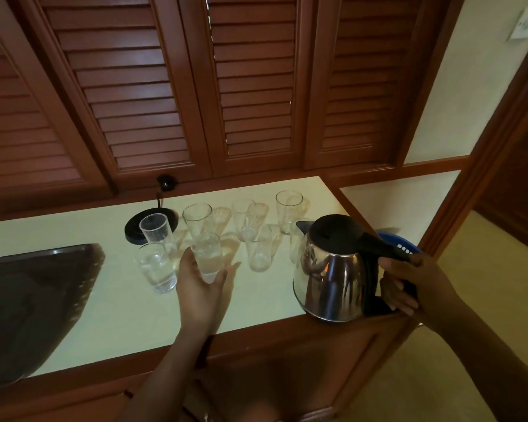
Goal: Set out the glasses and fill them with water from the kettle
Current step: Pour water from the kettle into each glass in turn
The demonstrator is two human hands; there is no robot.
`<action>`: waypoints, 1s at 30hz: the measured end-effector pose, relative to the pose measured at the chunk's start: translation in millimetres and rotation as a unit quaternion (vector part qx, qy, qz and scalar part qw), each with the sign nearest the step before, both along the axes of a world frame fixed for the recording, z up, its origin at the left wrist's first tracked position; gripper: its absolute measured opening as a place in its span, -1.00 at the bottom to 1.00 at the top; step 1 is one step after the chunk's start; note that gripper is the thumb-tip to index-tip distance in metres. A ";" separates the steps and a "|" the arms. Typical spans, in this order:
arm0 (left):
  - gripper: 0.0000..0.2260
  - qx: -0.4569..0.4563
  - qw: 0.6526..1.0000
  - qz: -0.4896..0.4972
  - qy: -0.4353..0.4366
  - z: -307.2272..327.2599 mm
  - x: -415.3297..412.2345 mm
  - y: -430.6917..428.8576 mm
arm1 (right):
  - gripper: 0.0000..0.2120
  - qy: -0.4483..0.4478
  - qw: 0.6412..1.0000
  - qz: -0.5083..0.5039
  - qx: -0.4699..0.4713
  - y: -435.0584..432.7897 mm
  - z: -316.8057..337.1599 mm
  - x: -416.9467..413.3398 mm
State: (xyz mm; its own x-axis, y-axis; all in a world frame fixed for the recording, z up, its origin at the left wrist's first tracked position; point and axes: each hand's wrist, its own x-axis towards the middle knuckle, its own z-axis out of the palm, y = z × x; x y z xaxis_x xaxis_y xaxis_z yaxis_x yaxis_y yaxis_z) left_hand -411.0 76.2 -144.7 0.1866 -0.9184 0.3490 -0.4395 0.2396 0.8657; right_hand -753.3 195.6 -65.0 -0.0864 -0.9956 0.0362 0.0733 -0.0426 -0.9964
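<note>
The left hand [203, 287] cupped the lower part of a glass [208, 254] with water in it, thumb on one side, fingers on the other. The right hand [409, 284] gripped the black handle of the steel kettle [333, 269], upright with its lid down at the right front corner of the tabletop [256, 300]. Just left of the held glass stood a second glass [156, 269], also holding water. The other glasses [288, 208] behind looked empty, one in front of the black kettle base [133, 234].
</note>
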 end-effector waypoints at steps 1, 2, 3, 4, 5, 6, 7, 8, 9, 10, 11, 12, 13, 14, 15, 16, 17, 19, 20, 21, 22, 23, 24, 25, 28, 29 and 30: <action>-0.36 0.011 1.000 0.013 -0.011 -2.9 -0.5 2.3 | -0.42 -0.002 1.000 0.004 0.000 -1.4 -2.6 -4.6; -0.33 0.024 0.999 0.031 -0.013 -5.0 -1.6 7.3 | -0.42 -0.005 1.000 0.009 0.000 -2.9 -5.5 -9.1; -0.32 0.030 0.998 0.052 -0.013 -6.3 -3.3 13.9 | -0.43 -0.006 1.000 0.016 -0.001 -4.6 -8.2 -13.7; -0.34 0.025 0.997 0.071 -0.015 -7.6 -5.0 21.2 | -0.43 -0.006 1.000 0.027 -0.002 -6.3 -10.6 -17.6; -0.39 0.014 0.996 0.084 -0.019 -7.7 -7.6 29.0 | -0.44 -0.005 0.999 0.042 -0.003 -8.0 -12.4 -20.9; -0.46 -0.001 0.996 0.087 -0.018 -7.3 -10.3 36.0 | -0.44 -0.003 0.999 0.054 -0.004 -9.3 -13.3 -22.7; -0.54 -0.014 0.997 0.080 -0.017 -7.1 -14.4 41.6 | -0.45 -0.004 0.998 0.065 -0.006 -10.9 -14.7 -24.6; -0.61 -0.023 0.998 0.065 -0.015 -5.7 -19.9 46.1 | -0.46 -0.007 0.997 0.076 -0.009 -12.1 -16.0 -26.0; -0.66 -0.025 0.999 0.046 -0.014 -4.9 -26.8 48.3 | -0.47 -0.010 0.996 0.088 -0.012 -14.2 -17.2 -27.8; -0.68 -0.023 0.999 0.025 -0.014 -3.9 -34.3 49.1 | -0.49 -0.013 0.995 0.099 -0.015 -15.3 -18.4 -29.2; -0.67 -0.020 1.000 0.004 -0.019 -2.9 -42.2 48.4 | -0.51 -0.016 0.994 0.110 -0.020 -17.6 -18.7 -30.5; -0.66 -0.014 0.999 -0.015 -0.025 -2.0 -50.5 46.3 | -0.52 -0.018 0.992 0.122 -0.027 -19.0 -19.2 -31.8; -0.63 -0.004 0.999 -0.026 -0.033 -1.9 -58.7 42.8 | -0.54 -0.018 0.990 0.137 -0.032 -20.6 -19.0 -32.9; -0.59 0.012 0.999 -0.030 -0.040 -1.7 -66.9 38.4 | -0.57 -0.017 0.987 0.155 -0.035 -21.7 -18.7 -33.7; -0.52 0.031 0.998 -0.029 -0.045 -1.9 -74.5 33.9 | -0.58 -0.016 0.986 0.164 -0.034 -22.2 -18.7 -34.3; -0.45 0.051 0.997 -0.023 -0.047 -1.5 -82.1 30.5 | -0.56 -0.014 0.987 0.158 -0.031 -21.6 -19.1 -34.5; -0.38 0.066 0.997 -0.016 -0.046 -0.8 -89.2 28.2 | -0.53 -0.012 0.989 0.143 -0.029 -20.7 -20.1 -35.3; -0.31 0.070 0.997 -0.002 -0.036 -0.6 -99.7 25.1 | -0.51 -0.008 0.991 0.133 -0.031 -19.5 -21.8 -36.2; -0.29 0.066 0.997 0.004 -0.033 -1.8 -103.0 23.1 | -0.51 -0.011 0.990 0.136 -0.030 -19.1 -22.7 -36.2; -0.27 0.063 0.997 0.011 -0.030 -2.0 -105.5 20.5 | -0.50 -0.017 0.989 0.142 -0.028 -20.1 -22.5 -36.3; -0.25 0.062 0.997 0.018 -0.028 -1.4 -107.4 17.3 | -0.50 -0.026 0.988 0.149 -0.025 -20.5 -22.6 -36.6; -0.24 0.063 0.997 0.025 -0.028 -0.2 -108.9 12.8 | -0.50 -0.032 0.987 0.156 -0.022 -21.2 -21.9 -37.2; -0.23 0.064 0.997 0.030 -0.029 1.3 -110.3 7.4 | -0.51 -0.038 0.986 0.160 -0.020 -21.8 -21.6 -37.8; -0.25 0.063 0.997 0.029 -0.026 3.6 -111.2 2.1 | -0.51 -0.040 0.986 0.162 -0.017 -22.3 -21.4 -38.1; -0.41 0.028 0.999 -0.002 0.024 6.4 -110.5 -7.6 | -0.52 -0.048 0.983 0.174 -0.012 -22.6 -20.1 -38.2; -0.48 0.011 0.999 -0.010 0.041 6.8 -109.9 -7.4 | -0.53 -0.050 0.983 0.176 -0.012 -22.9 -19.9 -38.4; -0.53 0.002 0.998 -0.015 0.055 7.0 -109.1 -5.8 | -0.53 -0.051 0.983 0.175 -0.011 -23.4 -20.4 -39.0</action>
